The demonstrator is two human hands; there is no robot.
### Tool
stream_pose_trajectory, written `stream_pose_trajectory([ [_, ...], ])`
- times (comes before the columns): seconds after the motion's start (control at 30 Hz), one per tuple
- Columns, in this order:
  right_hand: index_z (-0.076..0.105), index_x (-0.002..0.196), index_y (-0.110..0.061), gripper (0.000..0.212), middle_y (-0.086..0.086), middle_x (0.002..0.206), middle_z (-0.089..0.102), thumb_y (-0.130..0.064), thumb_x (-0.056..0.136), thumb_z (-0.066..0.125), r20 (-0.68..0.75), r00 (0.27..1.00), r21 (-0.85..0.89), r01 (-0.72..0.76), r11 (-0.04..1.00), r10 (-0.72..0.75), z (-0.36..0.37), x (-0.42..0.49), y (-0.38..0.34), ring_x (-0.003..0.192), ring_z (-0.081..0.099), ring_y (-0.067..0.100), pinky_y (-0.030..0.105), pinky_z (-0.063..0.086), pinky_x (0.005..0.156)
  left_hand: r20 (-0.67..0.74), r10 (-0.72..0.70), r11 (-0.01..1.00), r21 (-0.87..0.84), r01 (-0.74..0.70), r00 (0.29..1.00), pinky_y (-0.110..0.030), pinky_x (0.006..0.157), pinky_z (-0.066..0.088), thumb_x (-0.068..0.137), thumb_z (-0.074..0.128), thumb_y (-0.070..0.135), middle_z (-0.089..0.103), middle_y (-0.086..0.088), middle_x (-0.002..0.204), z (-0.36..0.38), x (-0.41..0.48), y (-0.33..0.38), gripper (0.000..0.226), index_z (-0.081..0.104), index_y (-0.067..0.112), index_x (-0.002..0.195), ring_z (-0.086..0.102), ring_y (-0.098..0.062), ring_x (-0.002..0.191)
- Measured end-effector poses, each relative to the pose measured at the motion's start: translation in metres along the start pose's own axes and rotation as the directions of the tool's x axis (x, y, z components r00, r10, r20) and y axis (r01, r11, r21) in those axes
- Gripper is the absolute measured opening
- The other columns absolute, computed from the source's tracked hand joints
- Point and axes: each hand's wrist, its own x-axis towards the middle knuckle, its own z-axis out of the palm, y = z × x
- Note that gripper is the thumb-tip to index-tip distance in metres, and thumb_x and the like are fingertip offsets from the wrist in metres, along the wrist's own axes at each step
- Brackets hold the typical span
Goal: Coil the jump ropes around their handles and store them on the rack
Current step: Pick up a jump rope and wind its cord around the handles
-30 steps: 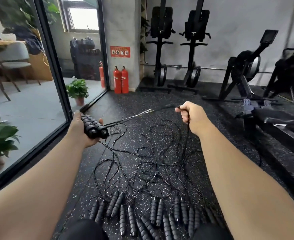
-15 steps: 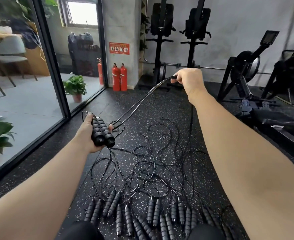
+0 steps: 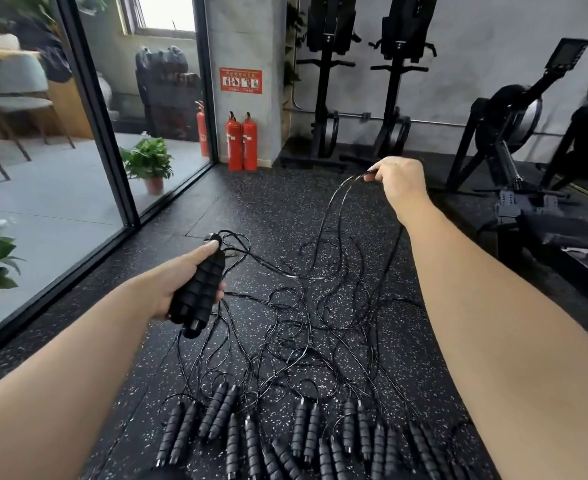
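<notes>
My left hand grips a pair of black ribbed foam handles held together, pointing away from me. Their thin black rope runs in a slack loop up to my right hand, which pinches the rope's bend at arm's length over the floor. Several more jump ropes lie tangled on the speckled rubber floor, their handles lined up in pairs close to my feet. No rack for the ropes is in view.
A glass wall with a black frame runs along the left, with potted plants behind it. Red fire extinguishers stand at the pillar. Rowing machines stand along the back and right.
My right hand has come down and to the right with the rope bend, so the rope now hangs slack. My left hand has turned the handles to point away from me.
</notes>
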Motion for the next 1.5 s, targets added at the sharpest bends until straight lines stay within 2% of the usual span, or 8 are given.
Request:
stream_pose_trajectory([
  [0.13, 0.073, 0.101, -0.027, 0.04, 0.009, 0.125, 0.062, -0.006, 0.091, 0.04, 0.085, 0.991, -0.554, -0.036, 0.832, 0.099, 0.003, 0.0, 0.035, 0.126, 0.044, 0.03, 0.044, 0.032, 0.107, 0.123, -0.028, 0.995, 0.103, 0.015, 0.992, -0.03, 0.053, 0.058, 0.069, 0.071, 0.055, 0.067, -0.016, 0.079, 0.016, -0.005, 0.008, 0.061, 0.058, 0.005, 0.101, 0.063, -0.026, 0.061],
  [0.27, 0.058, 0.132, -0.022, 0.053, 0.013, 0.141, 0.049, 0.001, 0.09, 0.035, 0.112, 0.979, -0.548, -0.083, 0.832, 0.171, 0.005, -0.013, 0.067, 0.133, 0.039, 0.032, 0.043, 0.03, 0.112, 0.205, -0.112, 0.968, 0.245, 0.06, 0.972, -0.03, 0.057, 0.056, 0.075, 0.068, 0.055, 0.066, -0.013, 0.082, 0.027, -0.006, 0.01, 0.059, 0.056, 0.007, 0.106, 0.062, -0.024, 0.063],
  [0.57, 0.069, 0.113, -0.014, 0.03, 0.001, 0.11, 0.068, -0.01, 0.096, 0.045, 0.395, 0.913, -0.317, 0.037, 0.948, 0.096, 0.039, -0.067, 0.065, 0.093, 0.063, 0.017, 0.03, 0.049, 0.087, 0.226, -0.298, 0.772, 0.629, 0.095, 0.928, -0.028, 0.057, 0.054, 0.073, 0.063, 0.064, 0.067, -0.006, 0.083, 0.052, -0.01, -0.01, 0.071, 0.055, 0.009, 0.117, 0.063, -0.017, 0.066],
  [0.7, 0.072, 0.093, -0.02, 0.026, 0.002, 0.102, 0.072, -0.017, 0.096, 0.047, 0.566, 0.817, -0.247, 0.043, 0.968, 0.108, 0.065, -0.108, 0.062, 0.091, 0.064, 0.033, 0.049, 0.049, 0.094, 0.25, -0.313, 0.758, 0.647, 0.083, 0.916, -0.027, 0.057, 0.054, 0.084, 0.06, 0.059, 0.067, -0.005, 0.084, 0.061, -0.021, -0.018, 0.055, 0.057, 0.009, 0.106, 0.064, -0.016, 0.066],
  [0.83, 0.066, 0.07, -0.008, 0.034, 0.008, 0.076, 0.067, -0.02, 0.097, 0.049, 0.631, 0.757, -0.155, -0.092, 0.984, 0.17, 0.075, -0.136, 0.07, 0.069, 0.056, 0.011, 0.026, 0.043, 0.077, 0.311, -0.292, 0.807, 0.587, 0.059, 0.905, -0.027, 0.059, 0.055, 0.08, 0.061, 0.056, 0.068, -0.007, 0.087, 0.061, -0.035, -0.023, 0.057, 0.057, 0.007, 0.11, 0.063, -0.017, 0.069],
  [0.93, 0.062, 0.06, -0.013, 0.044, 0.005, 0.061, 0.061, -0.03, 0.097, 0.048, 0.635, 0.75, -0.088, -0.169, 0.982, 0.186, 0.075, -0.148, 0.075, 0.055, 0.054, 0.013, 0.027, 0.042, 0.067, 0.367, -0.274, 0.86, 0.508, 0.055, 0.889, -0.028, 0.062, 0.056, 0.084, 0.064, 0.053, 0.068, -0.008, 0.089, 0.059, -0.045, -0.031, 0.054, 0.056, 0.007, 0.112, 0.063, -0.017, 0.071],
  [1.23, 0.036, 0.05, -0.02, 0.053, -0.01, 0.047, 0.035, -0.038, 0.099, 0.048, 0.533, 0.846, -0.251, 0.18, 0.951, -0.02, 0.049, -0.158, 0.038, 0.047, 0.033, 0.009, 0.03, 0.027, 0.052, 0.582, -0.222, 0.97, 0.215, 0.115, 0.782, -0.042, 0.081, 0.055, 0.057, 0.09, 0.03, 0.063, -0.017, 0.114, 0.063, -0.066, -0.049, 0.077, 0.057, 0.002, 0.121, 0.064, -0.028, 0.098],
  [1.5, 0.049, 0.064, -0.008, 0.049, -0.003, 0.052, 0.034, -0.041, 0.1, 0.045, 0.486, 0.868, -0.265, 0.26, 0.929, -0.104, 0.037, -0.164, 0.016, 0.051, 0.032, 0.014, 0.032, 0.028, 0.058, 0.586, -0.134, 0.984, 0.177, 0.035, 0.799, -0.04, 0.077, 0.054, 0.063, 0.073, 0.029, 0.065, -0.012, 0.093, 0.074, -0.095, -0.044, 0.06, 0.061, 0.003, 0.116, 0.063, -0.024, 0.077],
])
